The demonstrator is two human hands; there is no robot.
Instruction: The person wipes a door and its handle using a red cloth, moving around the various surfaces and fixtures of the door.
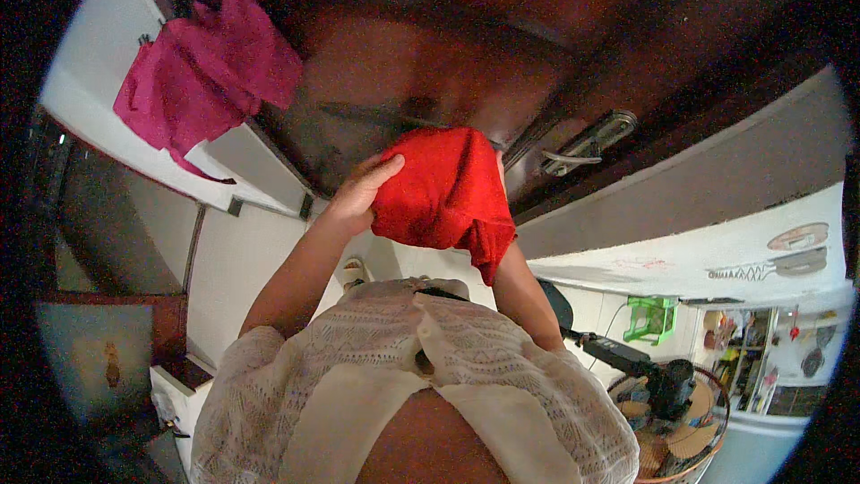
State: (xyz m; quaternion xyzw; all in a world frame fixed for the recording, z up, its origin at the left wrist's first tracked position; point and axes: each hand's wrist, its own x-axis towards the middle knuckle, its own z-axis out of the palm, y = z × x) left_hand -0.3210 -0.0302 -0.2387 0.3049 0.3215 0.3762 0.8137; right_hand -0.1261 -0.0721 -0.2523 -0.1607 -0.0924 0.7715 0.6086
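Note:
A red folded cloth [440,188] is held up in front of my waist, before a dark wooden door [470,67]. My left hand [363,191] grips its left edge, thumb on top. Most of my right hand [500,165] is covered by the fabric; only a sliver shows along the cloth's right side. One loose corner of the cloth droops over my right wrist.
A magenta garment [201,81] hangs at the upper left beside the door. The door's metal handle [571,158] is to the right. Behind on the right stand a pedestal fan [668,410] and a green plastic stool [650,319]. A white cabinet [181,403] is at lower left.

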